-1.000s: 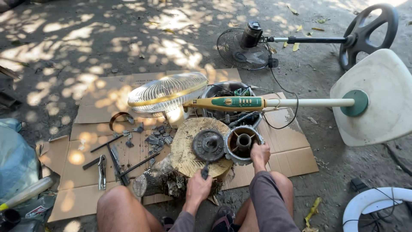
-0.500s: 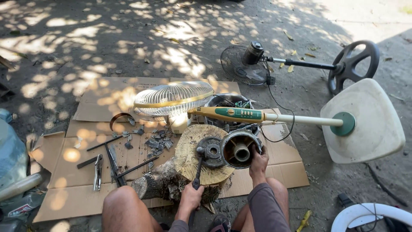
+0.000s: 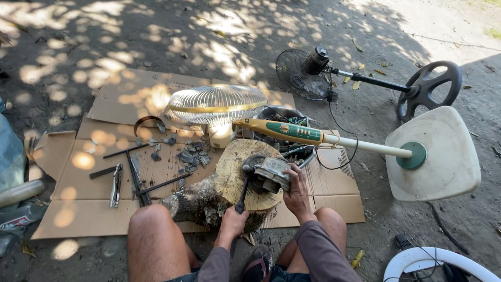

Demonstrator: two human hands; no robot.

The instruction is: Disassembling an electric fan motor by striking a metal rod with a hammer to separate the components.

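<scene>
Two hands busy, left hand point(image 3: 233, 221) gripping hammer point(image 3: 243, 189), right hand point(image 3: 296, 189) clutching one fan motor point(image 3: 271, 174)

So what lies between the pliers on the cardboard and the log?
In the head view, between the pliers and the log lie dark metal rods on the cardboard.

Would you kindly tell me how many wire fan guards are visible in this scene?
2. A pale fan guard with a gold band lies on the cardboard beyond the log; a dark fan guard lies farther back on bare dirt. Others may be hidden.
</scene>
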